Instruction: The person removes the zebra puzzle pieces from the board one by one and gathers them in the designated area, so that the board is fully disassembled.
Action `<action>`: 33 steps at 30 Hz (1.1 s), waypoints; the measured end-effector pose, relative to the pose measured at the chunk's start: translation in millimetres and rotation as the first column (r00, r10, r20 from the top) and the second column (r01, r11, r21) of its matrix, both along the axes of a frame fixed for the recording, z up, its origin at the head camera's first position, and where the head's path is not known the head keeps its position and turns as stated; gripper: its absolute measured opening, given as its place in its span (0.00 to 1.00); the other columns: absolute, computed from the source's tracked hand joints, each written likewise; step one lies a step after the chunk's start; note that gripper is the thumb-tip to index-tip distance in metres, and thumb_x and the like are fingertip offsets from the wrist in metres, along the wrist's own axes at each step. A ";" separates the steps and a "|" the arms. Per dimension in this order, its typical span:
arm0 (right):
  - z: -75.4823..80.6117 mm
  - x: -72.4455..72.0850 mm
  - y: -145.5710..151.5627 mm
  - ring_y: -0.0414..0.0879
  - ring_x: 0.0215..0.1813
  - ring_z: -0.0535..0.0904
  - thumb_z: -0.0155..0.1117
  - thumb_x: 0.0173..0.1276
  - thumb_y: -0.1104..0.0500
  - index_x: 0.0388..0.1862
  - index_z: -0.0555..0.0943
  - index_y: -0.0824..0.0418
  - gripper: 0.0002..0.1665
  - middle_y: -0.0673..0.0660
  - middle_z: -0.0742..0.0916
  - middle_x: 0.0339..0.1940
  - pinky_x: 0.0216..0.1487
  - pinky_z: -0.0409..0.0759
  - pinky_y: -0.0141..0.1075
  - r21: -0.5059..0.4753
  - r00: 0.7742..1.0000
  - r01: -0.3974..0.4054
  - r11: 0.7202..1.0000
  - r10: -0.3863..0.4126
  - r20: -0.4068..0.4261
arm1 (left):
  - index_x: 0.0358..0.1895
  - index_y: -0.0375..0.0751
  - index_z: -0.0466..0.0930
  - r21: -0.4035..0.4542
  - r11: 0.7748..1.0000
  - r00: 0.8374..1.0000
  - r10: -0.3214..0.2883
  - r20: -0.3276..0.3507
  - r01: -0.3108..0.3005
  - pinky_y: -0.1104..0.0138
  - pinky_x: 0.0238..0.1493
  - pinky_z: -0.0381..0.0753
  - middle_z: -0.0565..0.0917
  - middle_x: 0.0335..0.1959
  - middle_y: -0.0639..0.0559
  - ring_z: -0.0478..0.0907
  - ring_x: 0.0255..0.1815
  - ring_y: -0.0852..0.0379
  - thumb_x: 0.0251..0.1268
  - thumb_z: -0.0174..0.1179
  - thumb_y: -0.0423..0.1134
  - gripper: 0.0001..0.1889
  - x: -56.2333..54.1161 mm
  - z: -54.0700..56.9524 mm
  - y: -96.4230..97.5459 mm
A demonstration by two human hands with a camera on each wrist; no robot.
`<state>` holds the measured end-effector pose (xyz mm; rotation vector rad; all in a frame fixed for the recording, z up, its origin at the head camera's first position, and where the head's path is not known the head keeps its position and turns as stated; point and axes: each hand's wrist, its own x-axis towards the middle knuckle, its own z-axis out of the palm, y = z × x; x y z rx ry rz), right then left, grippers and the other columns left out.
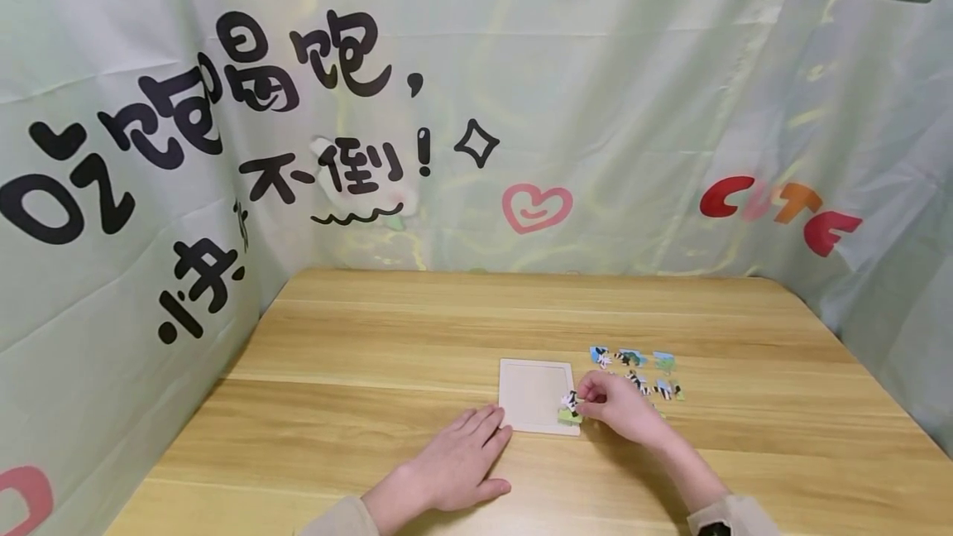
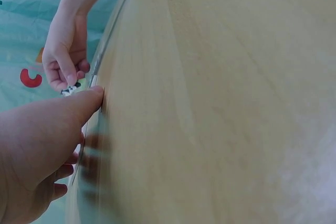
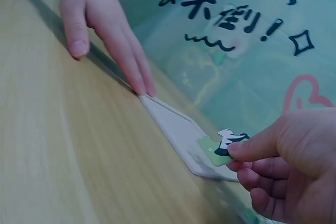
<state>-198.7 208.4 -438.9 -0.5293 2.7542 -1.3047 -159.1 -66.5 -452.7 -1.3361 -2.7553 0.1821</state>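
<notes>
A pale square puzzle tray with a raised rim lies on the table. My left hand lies with fingers extended, its fingertips touching the tray's near left corner. Between thumb and fingers, my right hand pinches a puzzle piece printed in green, black and white. That piece is tilted over the tray's near right corner; whether it touches the tray I cannot tell. Several other puzzle pieces in blue, green, black and white lie right of the tray, some hidden behind the right hand.
The wooden table extends around the tray on all sides. Behind and beside it hangs a printed fabric curtain with lettering and a heart. A dark band shows at the right cuff.
</notes>
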 end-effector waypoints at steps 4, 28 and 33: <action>0.6 0.7 15.5 0.38 0.24 0.72 0.67 0.54 0.67 0.28 0.75 0.63 0.07 0.50 0.78 0.22 0.25 0.73 0.30 -0.038 0.999 0.007 0.999 -0.005 0.046 | 0.67 0.39 0.62 0.002 1.000 1.000 0.001 0.002 -0.001 0.59 0.68 0.56 0.60 0.69 0.41 0.54 0.70 0.48 0.67 0.37 0.64 0.36 0.0 -0.2 -0.3; 5.7 24.8 114.4 0.40 0.22 0.72 0.63 0.61 0.63 0.37 0.74 0.71 0.12 0.53 0.77 0.25 0.23 0.73 0.32 -0.049 0.955 0.206 0.977 -0.190 0.227 | 0.68 0.39 0.62 0.000 1.000 1.000 0.009 0.012 -0.009 0.58 0.68 0.56 0.60 0.69 0.41 0.54 0.71 0.48 0.67 0.37 0.64 0.37 -0.3 -1.2 -1.7; 4.5 25.2 125.2 0.41 0.24 0.72 0.62 0.62 0.64 0.40 0.74 0.73 0.13 0.54 0.78 0.26 0.24 0.73 0.31 -0.030 0.940 0.224 0.974 -0.208 0.269 | 0.68 0.39 0.62 -0.002 1.000 1.000 0.010 0.013 -0.010 0.58 0.68 0.56 0.60 0.69 0.41 0.54 0.71 0.48 0.67 0.38 0.64 0.36 -0.6 -1.8 -1.7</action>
